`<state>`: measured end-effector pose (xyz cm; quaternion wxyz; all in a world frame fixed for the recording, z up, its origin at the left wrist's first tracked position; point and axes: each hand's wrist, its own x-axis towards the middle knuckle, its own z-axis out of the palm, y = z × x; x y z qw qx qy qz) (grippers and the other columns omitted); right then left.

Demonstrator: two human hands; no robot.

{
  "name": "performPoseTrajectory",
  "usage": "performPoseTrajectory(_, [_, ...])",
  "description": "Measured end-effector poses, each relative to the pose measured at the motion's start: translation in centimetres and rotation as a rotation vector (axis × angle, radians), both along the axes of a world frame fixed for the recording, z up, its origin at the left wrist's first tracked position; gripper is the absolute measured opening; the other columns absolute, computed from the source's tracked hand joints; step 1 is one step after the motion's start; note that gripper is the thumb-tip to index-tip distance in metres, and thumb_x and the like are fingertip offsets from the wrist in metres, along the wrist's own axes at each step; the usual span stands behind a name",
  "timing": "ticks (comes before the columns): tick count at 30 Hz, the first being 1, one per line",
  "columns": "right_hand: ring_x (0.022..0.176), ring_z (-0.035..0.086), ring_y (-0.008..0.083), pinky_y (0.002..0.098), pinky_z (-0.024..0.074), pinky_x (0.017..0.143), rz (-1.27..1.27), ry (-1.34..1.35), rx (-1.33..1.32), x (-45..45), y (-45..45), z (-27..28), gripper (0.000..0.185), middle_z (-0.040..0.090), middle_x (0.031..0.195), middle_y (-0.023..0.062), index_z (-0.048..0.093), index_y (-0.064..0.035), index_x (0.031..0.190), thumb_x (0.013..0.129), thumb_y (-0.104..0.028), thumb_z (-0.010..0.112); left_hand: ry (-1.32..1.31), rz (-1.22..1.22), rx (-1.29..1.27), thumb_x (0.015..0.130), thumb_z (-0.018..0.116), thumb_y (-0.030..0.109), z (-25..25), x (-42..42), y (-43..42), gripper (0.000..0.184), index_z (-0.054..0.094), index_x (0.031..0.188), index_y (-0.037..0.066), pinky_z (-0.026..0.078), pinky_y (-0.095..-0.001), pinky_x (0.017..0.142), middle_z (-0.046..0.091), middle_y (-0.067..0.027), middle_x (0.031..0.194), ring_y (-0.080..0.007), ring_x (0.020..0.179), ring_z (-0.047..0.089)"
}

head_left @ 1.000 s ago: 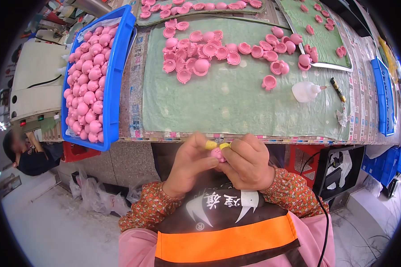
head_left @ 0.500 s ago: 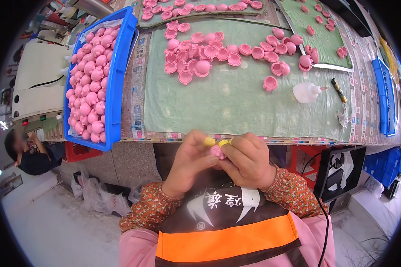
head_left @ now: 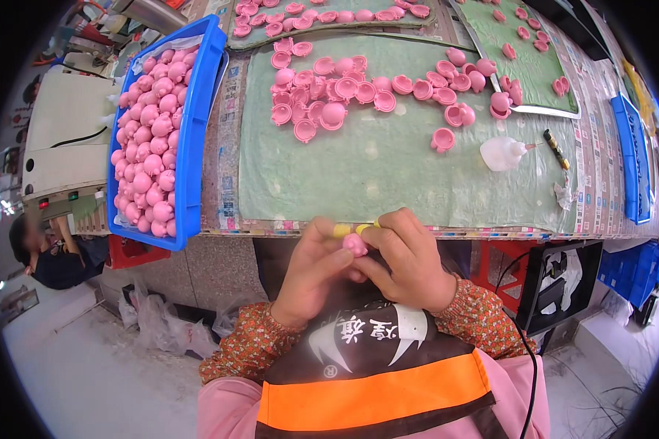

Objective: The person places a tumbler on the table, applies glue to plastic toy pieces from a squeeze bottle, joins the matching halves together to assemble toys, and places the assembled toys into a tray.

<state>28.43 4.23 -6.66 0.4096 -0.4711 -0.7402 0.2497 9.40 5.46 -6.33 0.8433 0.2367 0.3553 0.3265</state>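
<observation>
The left hand point(head_left: 304, 272) and right hand point(head_left: 410, 262) pinch a pink piece point(head_left: 355, 246) between fingers drawn almost together, by the near edge of the counter point(head_left: 221, 161). From there, pink shells point(head_left: 334, 115) crowd the green mat point(head_left: 344, 183) at 12 o'clock; a bottle point(head_left: 499, 154) and a dark stick point(head_left: 556, 148) lie at 2; a blue tray point(head_left: 190, 146) heaped with pink balls point(head_left: 152, 164) stands at 10. A black cord point(head_left: 534, 373) crosses the right sleeve point(head_left: 467, 300) at 4.
</observation>
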Motion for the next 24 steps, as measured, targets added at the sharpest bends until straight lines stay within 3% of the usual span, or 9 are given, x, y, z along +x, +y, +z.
performPoseTrajectory(2, [0.075, 0.056, 0.0291, 0.0374, 0.0457, 0.063, 0.001, 0.001, 0.001, -0.1, 0.0, -0.1, 0.039, 0.054, 0.090, 0.0117, 0.061, -0.0036, 0.103, 0.069, -0.010, 0.080, 0.036, 0.007, -0.008, 0.095, 0.059, 0.011, 0.2, 0.2, 0.0, 0.024, 0.045, 0.115, 0.008, 0.056, -0.0278, 0.072, 0.062, -0.0067, 0.104, -0.0139, 0.088, 0.064])
performPoseTrajectory(6, [0.072, 0.056, 0.0258, 0.0341, 0.0456, 0.061, 0.017, 0.076, -0.048, 0.1, 0.2, 0.1, 0.037, 0.054, 0.088, 0.0115, 0.061, -0.0023, 0.103, 0.072, -0.008, 0.079, 0.037, -0.014, -0.037, 0.094, 0.060, 0.012, 0.7, 0.0, 0.4, 0.023, 0.046, 0.112, 0.009, 0.057, -0.0283, 0.071, 0.063, -0.0072, 0.102, -0.0143, 0.086, 0.064])
performPoseTrajectory(12, [0.073, 0.054, 0.0156, 0.0276, 0.0455, 0.063, 0.074, 0.326, -0.300, 0.6, 0.3, 0.3, 0.032, 0.054, 0.088, 0.0072, 0.064, -0.0006, 0.105, 0.076, -0.005, 0.078, 0.043, -0.042, -0.062, 0.093, 0.062, 0.016, 1.4, 0.2, 0.8, 0.028, 0.043, 0.114, 0.011, 0.058, -0.0304, 0.074, 0.064, -0.0139, 0.111, -0.0185, 0.095, 0.066])
performPoseTrajectory(24, [0.074, 0.054, 0.0144, 0.0267, 0.0444, 0.063, 0.051, 0.313, -0.353, 0.7, 0.4, 1.1, 0.028, 0.054, 0.087, 0.0066, 0.064, -0.0008, 0.100, 0.077, -0.008, 0.078, -0.026, -0.108, -0.034, 0.095, 0.062, 0.029, 1.1, 0.3, 0.4, 0.040, 0.037, 0.122, 0.014, 0.058, -0.0343, 0.078, 0.059, -0.0174, 0.119, -0.0220, 0.099, 0.065])
